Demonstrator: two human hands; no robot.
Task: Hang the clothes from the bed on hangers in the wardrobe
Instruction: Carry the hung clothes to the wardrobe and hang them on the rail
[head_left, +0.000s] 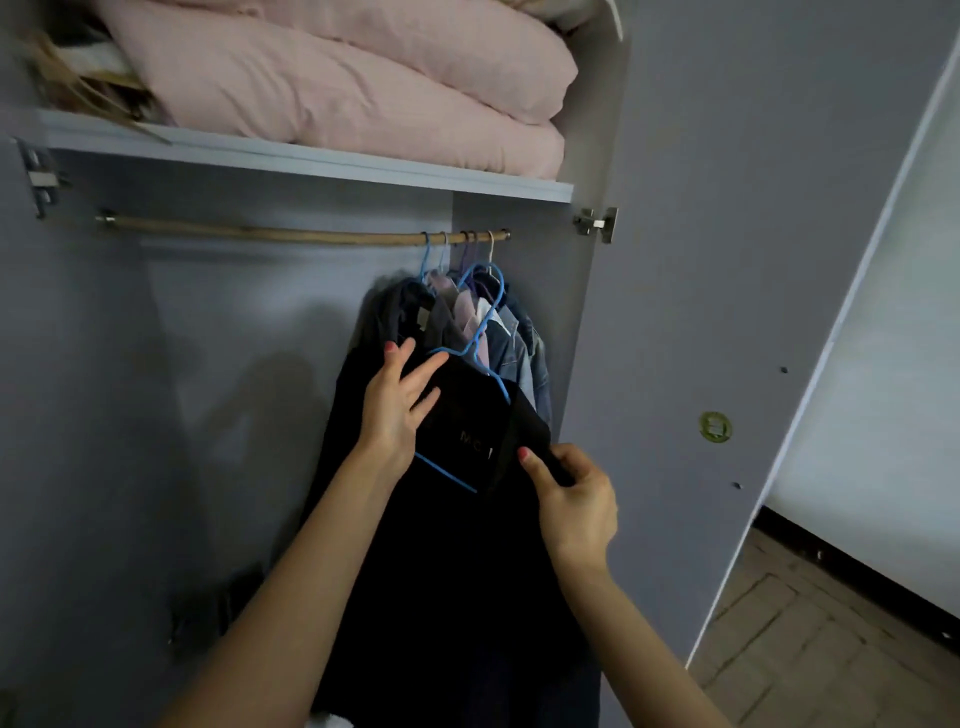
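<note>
- the two forearms come in from the bottom edge, closest to the lens, both reaching up into the open wardrobe (675, 260).
- the right hand (574, 499), at about 4 o'clock from the middle of the view, pinches a fold of the black garment (467, 545) between thumb and curled fingers.
- the left hand (397, 400), near the centre, lies with fingers spread and mostly straight against the upper part of the garment, beside the blue hanger (475, 343); it steadies rather than grips.
- the garment is already draped on that hanger, but the hook sits below the wooden rail (291, 235), at 12 o'clock from the hands, and looks not yet hung.
- other hung clothes (498, 332) crowd the rail's right end, towards 1 o'clock; pink folded bedding (337, 83) fills the shelf (311, 161) above.
- to do this step well, i judge: pull the fabric even on both shoulders of the hanger first, so it won't slide off.
- then hold the hanger by its neck, lift the hook over the rail just left of the crowded bunch, where the rail is bare.
- the likely risk is the dark cloth slipping off one arm of the hanger during the lift.
</note>
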